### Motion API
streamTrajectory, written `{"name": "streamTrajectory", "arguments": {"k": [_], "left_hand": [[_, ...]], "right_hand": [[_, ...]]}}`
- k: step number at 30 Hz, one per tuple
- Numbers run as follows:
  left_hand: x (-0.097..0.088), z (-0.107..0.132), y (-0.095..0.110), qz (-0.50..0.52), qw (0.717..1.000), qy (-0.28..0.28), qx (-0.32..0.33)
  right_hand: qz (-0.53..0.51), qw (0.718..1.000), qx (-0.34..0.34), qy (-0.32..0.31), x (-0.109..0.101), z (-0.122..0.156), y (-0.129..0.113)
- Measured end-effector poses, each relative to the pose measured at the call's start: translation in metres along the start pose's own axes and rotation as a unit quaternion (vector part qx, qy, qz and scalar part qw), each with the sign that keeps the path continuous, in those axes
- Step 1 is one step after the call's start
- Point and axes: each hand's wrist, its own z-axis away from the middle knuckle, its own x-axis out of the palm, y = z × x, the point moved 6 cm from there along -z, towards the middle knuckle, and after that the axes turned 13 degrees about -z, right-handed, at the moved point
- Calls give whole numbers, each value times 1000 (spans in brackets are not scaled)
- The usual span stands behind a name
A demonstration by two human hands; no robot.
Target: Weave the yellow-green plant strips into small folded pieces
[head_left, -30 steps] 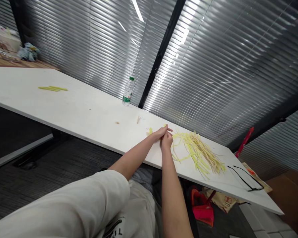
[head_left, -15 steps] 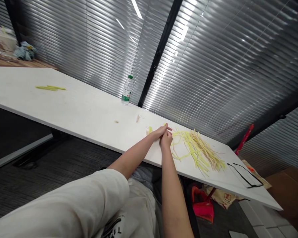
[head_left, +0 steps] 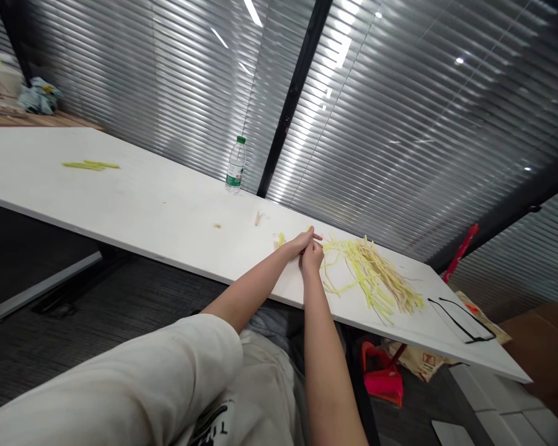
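Observation:
My left hand [head_left: 301,243] and my right hand [head_left: 313,256] are pressed together above the white table, fingers closed. A bit of a yellow pipe cleaner [head_left: 309,229] pokes out at the top of the left fingers; the rest of it is hidden by the hands. Just right of my right hand lies a loose pile of yellow and tan pipe cleaners [head_left: 376,275], some strands reaching close to the fingers. Beside my left wrist there is a small yellow and tan piece [head_left: 280,239] with a thin loop. A similar tan piece [head_left: 258,218] lies farther back.
A water bottle [head_left: 235,166] with a green cap stands at the table's back edge. Several yellow pipe cleaners [head_left: 91,165] lie far left. Black glasses [head_left: 465,323] rest at the right end of the white table [head_left: 134,210]. Metal blinds [head_left: 390,124] rise behind. A red dustpan [head_left: 385,384] is below.
The camera view has shifted slightly. My hands stay together in nearly the same place and pose; nothing on the table has visibly moved.

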Motion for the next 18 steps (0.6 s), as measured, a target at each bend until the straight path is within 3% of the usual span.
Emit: {"name": "streamTrajectory", "arguments": {"k": [9,18], "left_hand": [[-1,-1,-4,21,999,-28,-18],[0,3,3,16,1000,-6,-13]], "right_hand": [[4,1000,6,11,-1,1,-4],[7,1000,14,8,0,1,-3]]}}
